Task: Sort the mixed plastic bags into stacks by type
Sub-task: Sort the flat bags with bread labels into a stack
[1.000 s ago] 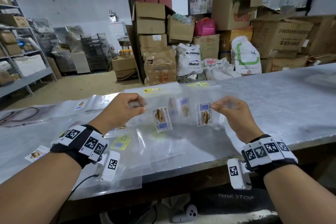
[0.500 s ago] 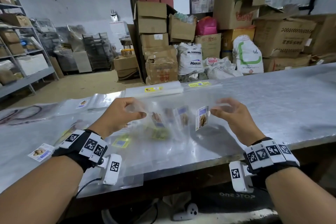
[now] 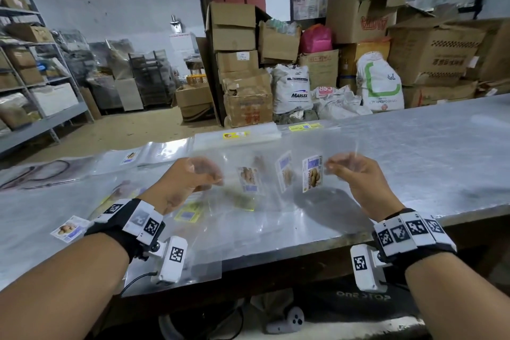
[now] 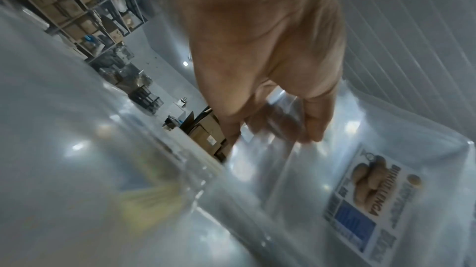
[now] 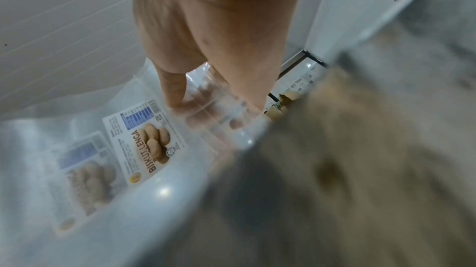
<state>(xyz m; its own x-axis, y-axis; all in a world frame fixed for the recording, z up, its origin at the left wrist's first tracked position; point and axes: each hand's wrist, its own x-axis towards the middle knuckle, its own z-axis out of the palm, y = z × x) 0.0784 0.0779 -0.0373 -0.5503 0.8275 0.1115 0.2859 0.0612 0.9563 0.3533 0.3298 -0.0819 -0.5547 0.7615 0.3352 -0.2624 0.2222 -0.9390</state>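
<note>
Head view: both hands hold a bunch of clear bags above the table.
Table (image 3: 414, 163) spans the frame, loose bags (image 3: 248, 229) lying under the hands. Held bags (image 3: 270, 174) stretch sideways, long axis left to right, between left hand (image 3: 187, 182) and right hand (image 3: 356, 176), each pinching one top corner; neither is nearer. Far stack (image 3: 237, 136) lies beyond. Labels (image 5: 146, 139) read "BISKUT LENGA"; a sack (image 3: 292, 91) reads "MARLEX".
</note>
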